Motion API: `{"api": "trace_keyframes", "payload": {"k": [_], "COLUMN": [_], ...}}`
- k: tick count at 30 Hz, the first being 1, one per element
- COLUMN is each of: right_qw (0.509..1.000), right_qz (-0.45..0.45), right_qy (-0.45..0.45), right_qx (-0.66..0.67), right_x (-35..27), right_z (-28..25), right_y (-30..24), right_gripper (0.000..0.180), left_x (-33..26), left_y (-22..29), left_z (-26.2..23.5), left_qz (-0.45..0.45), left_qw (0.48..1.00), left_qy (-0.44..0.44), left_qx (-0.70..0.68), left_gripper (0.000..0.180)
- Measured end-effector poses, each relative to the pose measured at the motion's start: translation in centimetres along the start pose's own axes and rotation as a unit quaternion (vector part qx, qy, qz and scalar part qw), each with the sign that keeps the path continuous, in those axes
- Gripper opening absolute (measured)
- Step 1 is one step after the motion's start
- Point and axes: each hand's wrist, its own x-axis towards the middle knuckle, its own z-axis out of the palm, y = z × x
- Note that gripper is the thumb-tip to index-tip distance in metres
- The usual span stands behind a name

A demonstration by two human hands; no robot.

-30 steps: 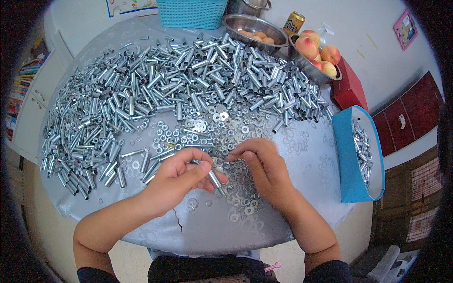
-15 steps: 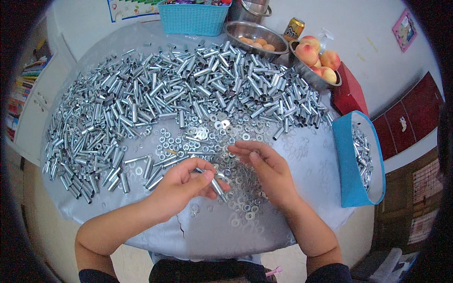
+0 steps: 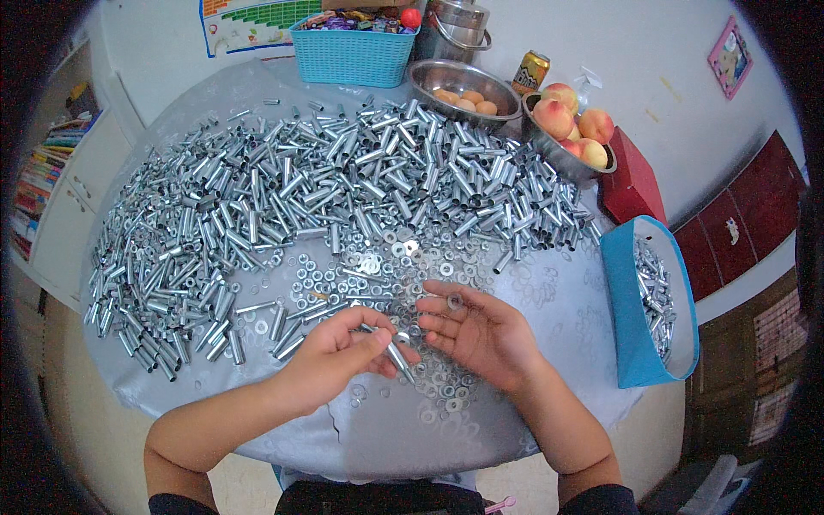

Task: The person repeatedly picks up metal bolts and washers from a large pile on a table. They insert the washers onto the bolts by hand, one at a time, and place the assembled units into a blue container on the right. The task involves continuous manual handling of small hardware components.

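Between the thumb and fingers of my left hand (image 3: 339, 354) is a slim silver expansion bolt (image 3: 398, 359), slanting down toward the right. My right hand (image 3: 489, 343) is turned with its palm toward the left hand, fingers spread. A flat washer (image 3: 455, 301) shows against its upper fingers. Beneath and between both hands lie many loose washers (image 3: 453, 403) on the grey tablecloth. Nuts (image 3: 318, 276) are scattered just beyond the left hand, and long bolts (image 3: 296, 335) lie beside it. A wide heap of metal sleeves (image 3: 369, 163) covers the far and left table.
A blue fabric bin (image 3: 620, 300) holding assembled bolts stands at the right edge. Along the back are a blue basket (image 3: 352, 62), a steel bowl of eggs (image 3: 423, 79), a steel bowl of peaches (image 3: 541, 137), a can (image 3: 530, 72) and a red box (image 3: 633, 180).
My right hand has lowered slightly and its fingers have spread, with the palm showing more. The left hand keeps the expansion bolt in nearly the same place. The whole view has shifted a little.
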Motion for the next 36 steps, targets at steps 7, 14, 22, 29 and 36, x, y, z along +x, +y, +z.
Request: {"api": "trace_keyframes", "payload": {"k": [7,14,22,29,36], "right_qw": [0.962,0.991,0.997,0.993,0.993], "right_qz": [-0.087,-0.012,-0.039,-0.044,-0.041], "right_qy": [0.058,0.067,0.002,-0.039,-0.041], "right_qx": [-0.251,-0.115,-0.072,-0.106,-0.106], "right_x": [-0.1,-0.2,0.1,-0.3,-0.2], "right_z": [0.9,0.6,1.5,2.0,2.1], "right_y": [0.1,-0.1,0.7,1.4,1.9], "right_gripper": [0.034,0.036,0.044,0.048,0.046], "left_x": [-0.1,-0.5,-0.1,-0.1,-0.1], "left_y": [-0.1,0.4,-0.5,-0.5,-0.5], "left_z": [0.0,0.7,0.8,0.9,1.0], "left_qz": [-0.006,-0.055,0.008,0.033,0.044], "left_qw": [1.0,0.991,0.972,0.973,0.97], "left_qy": [0.008,-0.001,0.047,0.067,0.082], "left_qx": [-0.02,-0.118,-0.231,-0.217,-0.223], "left_gripper": [0.02,0.02,0.017,0.016,0.015]}}
